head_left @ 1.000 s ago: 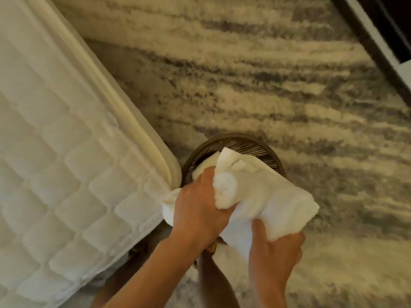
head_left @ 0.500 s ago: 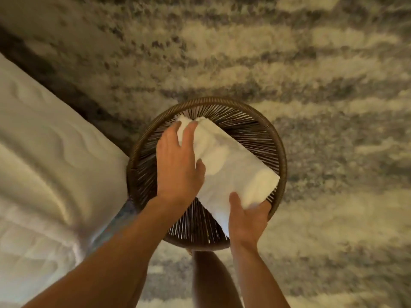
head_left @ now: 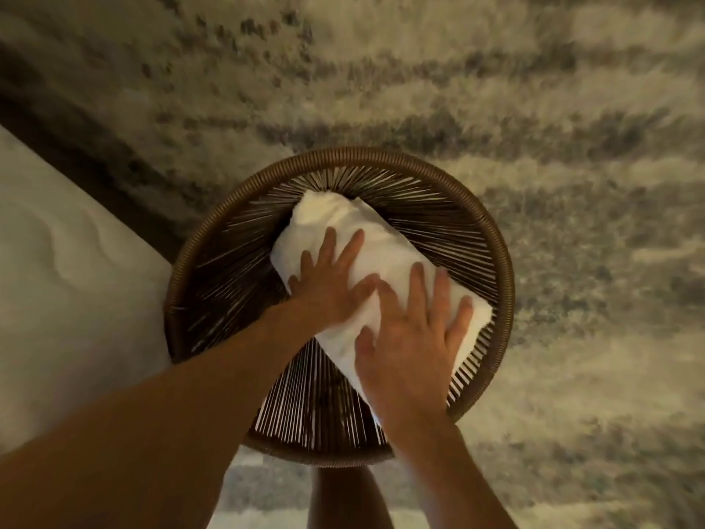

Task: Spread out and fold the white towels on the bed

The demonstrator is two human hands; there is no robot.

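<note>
1. Pressing down on the folded white towel, both hands lie flat on top of it.
2. The left hand sits on the middle of the towel. Its fingers are straight and spread apart.
3. The right hand covers the near end. Its fingers are straight and spread too, and the two hands are just beside each other.
4. The towel lies slanted across a round wicker stool, not on the bed. The bed is just beside the stool, on the left.
5. The far end of the towel looks puffy. The flat hands are likely squashing the soft towel so it stays folded and does not pop open.
6. This towel seems finished. It is probably put on the stool to keep the bed free for folding. No other towel shows.
</note>
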